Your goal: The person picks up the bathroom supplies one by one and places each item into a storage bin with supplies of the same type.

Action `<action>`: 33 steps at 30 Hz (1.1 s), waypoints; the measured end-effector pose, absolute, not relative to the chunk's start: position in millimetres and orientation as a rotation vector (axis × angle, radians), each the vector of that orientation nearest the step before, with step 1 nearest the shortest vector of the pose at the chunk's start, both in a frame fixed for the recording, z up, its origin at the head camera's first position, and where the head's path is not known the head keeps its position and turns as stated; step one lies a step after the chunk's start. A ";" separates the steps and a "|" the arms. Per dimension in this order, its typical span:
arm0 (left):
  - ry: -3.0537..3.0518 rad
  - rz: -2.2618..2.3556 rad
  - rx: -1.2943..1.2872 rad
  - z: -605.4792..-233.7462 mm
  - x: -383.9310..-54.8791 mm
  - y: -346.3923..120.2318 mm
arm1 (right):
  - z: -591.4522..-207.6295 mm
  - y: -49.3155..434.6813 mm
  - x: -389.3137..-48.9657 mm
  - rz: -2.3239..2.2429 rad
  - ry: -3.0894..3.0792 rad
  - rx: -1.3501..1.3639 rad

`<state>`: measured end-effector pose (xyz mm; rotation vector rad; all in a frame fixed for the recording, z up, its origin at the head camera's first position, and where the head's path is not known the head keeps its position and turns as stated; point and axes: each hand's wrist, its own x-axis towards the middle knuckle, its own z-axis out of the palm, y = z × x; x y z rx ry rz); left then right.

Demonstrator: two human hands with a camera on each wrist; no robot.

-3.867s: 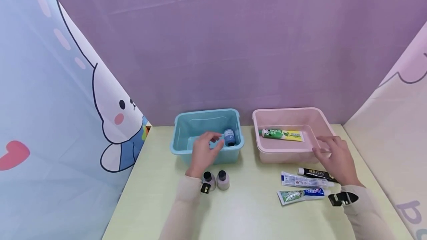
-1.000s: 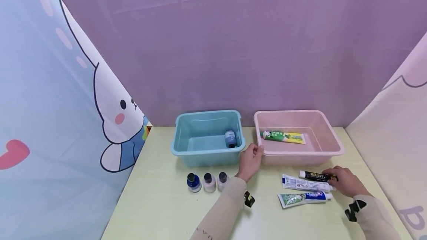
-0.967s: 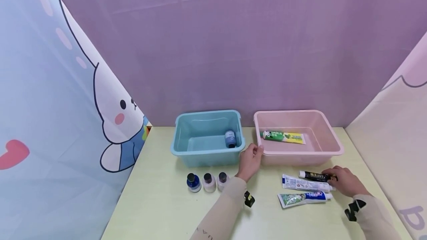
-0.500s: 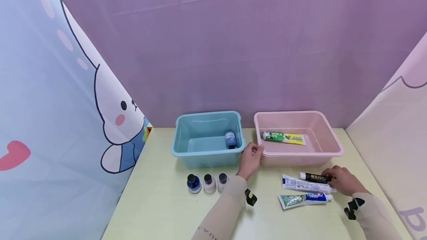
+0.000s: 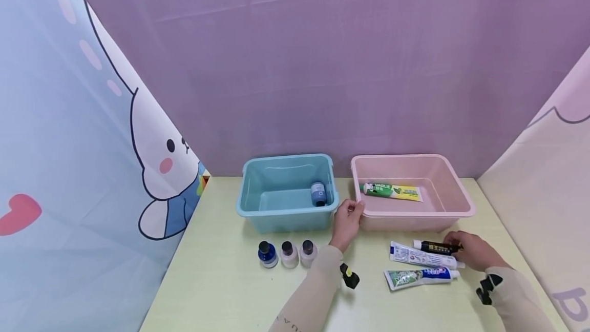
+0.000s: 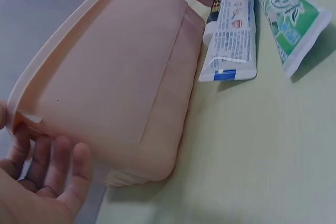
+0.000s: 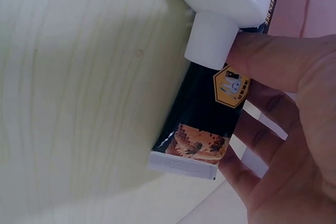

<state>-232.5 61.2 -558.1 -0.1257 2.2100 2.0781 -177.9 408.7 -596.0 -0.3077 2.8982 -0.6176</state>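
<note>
My left hand holds the front left corner of the pink bin; in the left wrist view its fingers curl under the rim. Beyond that bin's near right side, my right hand pinches a black toothpaste tube lying on the table. The right wrist view has the thumb on the black tube's near face and the other fingers behind it. A white toothpaste tube lies against it, its white cap overlapping the black tube. Nearer sits a green-and-blue toothpaste tube.
Inside the pink bin lies a green-and-yellow toothpaste tube. To its left stands a blue bin with a small blue bottle in it. A dark blue bottle and two pale bottles stand in front. A purple curtain hangs behind.
Since the earliest frame, my left hand has gone from over the blue bin to the pink bin's corner. My right hand has come down to the black tube. Over the last second both stay nearly still.
</note>
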 end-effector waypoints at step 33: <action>2.024 2.325 -0.332 -565.0 -231.4 65.8 | -586.0 398.0 -171.7 -0.502 3.013 -0.242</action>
